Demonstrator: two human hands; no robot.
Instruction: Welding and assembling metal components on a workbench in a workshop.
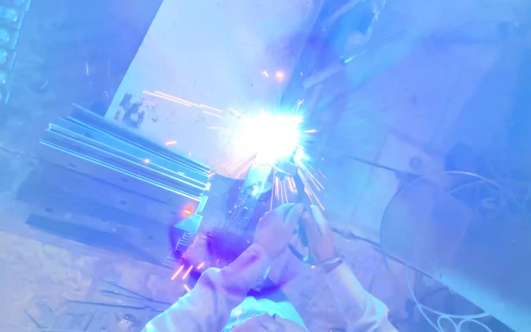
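Observation:
My left hand [276, 226] and my right hand [318, 233] are close together at the lower middle, both wrapped around a dark welding electrode holder [302, 237]. Its rod reaches up to a blinding white arc [268, 135] with orange sparks flying out. The arc sits at the top of an upright metal piece [250, 190], beside a large pale metal sheet [216, 55]. Both forearms wear light sleeves, and a bracelet circles my right wrist.
A stack of long metal channel profiles [124, 160] lies to the left. A round wire frame [456, 246] with curled scrollwork stands at the right. Metal scraps [93, 304] litter the dusty floor at the lower left. Blue glare washes out the scene.

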